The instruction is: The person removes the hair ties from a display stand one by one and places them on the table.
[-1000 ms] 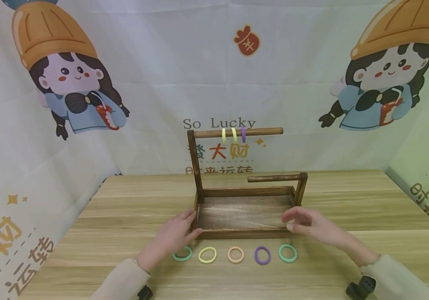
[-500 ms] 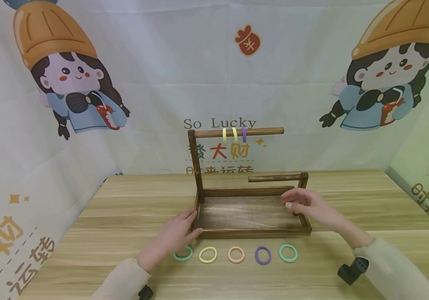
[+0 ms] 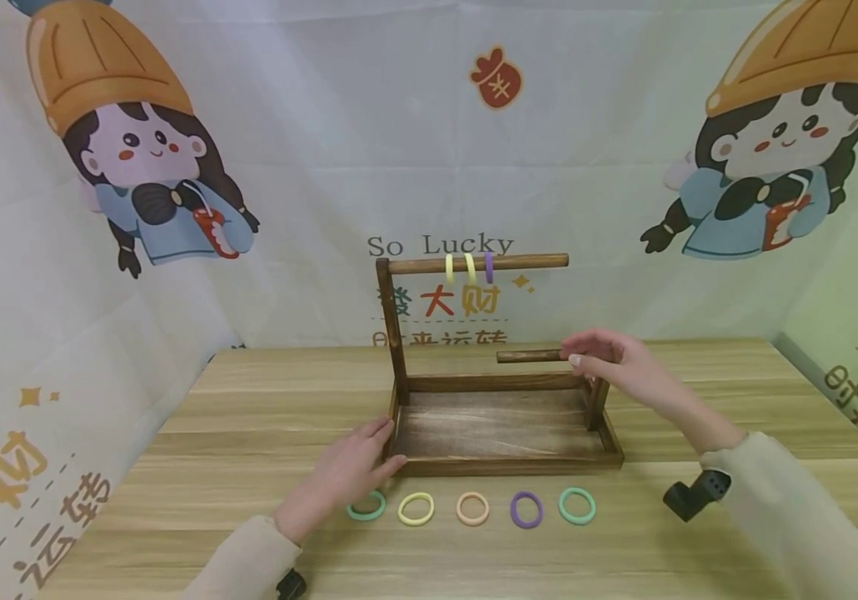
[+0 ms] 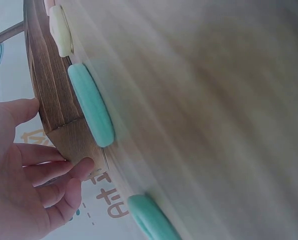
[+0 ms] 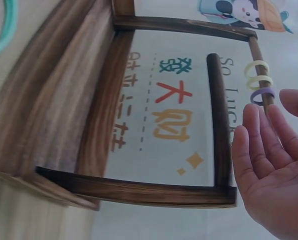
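A dark wooden rack [image 3: 507, 467] has a shallow tray, a high bar [image 3: 534, 262] at left and a low bar [image 3: 522, 357] at right. My left hand [image 3: 342, 467] holds the tray's front left corner, thumb on the front wall and fingers along the side. My right hand [image 3: 616, 367], fingers loosely curved and holding nothing, overlaps the low bar near its post; the right wrist view shows its palm [image 5: 279, 175] beside that bar. Two yellow rings [image 3: 450, 268] and a purple ring [image 3: 489, 268] hang on the high bar.
In front of the tray lies a row of rings like hair ties: green [image 3: 381, 504], yellow [image 3: 416, 524], peach [image 3: 472, 524], purple [image 3: 526, 526] and green [image 3: 576, 522]. A printed cloth [image 3: 309, 192] hangs behind the wooden table [image 3: 249, 417].
My right hand has risen from the tray's front right corner, past the post, to the low bar. My left hand, the rack and the rings have stayed in place.
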The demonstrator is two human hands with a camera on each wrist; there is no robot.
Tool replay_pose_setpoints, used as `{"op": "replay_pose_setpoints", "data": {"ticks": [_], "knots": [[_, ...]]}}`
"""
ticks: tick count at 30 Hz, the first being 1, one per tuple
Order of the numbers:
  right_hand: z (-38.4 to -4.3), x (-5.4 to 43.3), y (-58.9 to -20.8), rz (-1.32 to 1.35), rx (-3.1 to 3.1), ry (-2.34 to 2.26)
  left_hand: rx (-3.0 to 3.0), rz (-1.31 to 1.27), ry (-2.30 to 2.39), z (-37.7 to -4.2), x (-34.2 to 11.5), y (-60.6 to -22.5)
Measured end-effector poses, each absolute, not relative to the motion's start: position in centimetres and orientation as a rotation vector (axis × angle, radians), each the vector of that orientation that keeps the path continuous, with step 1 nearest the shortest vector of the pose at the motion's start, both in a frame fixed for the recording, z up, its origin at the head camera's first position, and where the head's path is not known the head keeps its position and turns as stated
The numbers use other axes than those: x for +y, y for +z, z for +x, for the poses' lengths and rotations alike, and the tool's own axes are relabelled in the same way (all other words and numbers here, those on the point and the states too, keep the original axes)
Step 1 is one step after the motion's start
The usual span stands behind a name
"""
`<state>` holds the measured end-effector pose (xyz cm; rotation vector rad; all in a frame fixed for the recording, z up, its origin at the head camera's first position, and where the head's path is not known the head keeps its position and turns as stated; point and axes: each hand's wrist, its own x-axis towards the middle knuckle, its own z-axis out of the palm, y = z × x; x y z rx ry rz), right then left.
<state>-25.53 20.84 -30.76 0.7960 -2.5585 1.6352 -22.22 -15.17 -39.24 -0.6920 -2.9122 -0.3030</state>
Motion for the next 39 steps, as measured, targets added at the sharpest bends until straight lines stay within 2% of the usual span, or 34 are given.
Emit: {"op": "replay_pose_setpoints", "data": {"ticks": [12, 27, 39], "knots": [[-27.5, 20.1, -27.6, 0.763, -2.531, 1.458, -2.918, -0.689, -0.307, -22.3, -15.1, -39.2], [-29.4, 18.2, -25.0, 0.667, -2.332, 1.547, -2.915, -0.687, -0.298, -22.2, -15.1, -39.2], [-31.4, 16.4, -22.7, 0.796, -2.345, 1.456, -2.908, -0.693, -0.298, -22.3, -15.1, -39.2]]}}
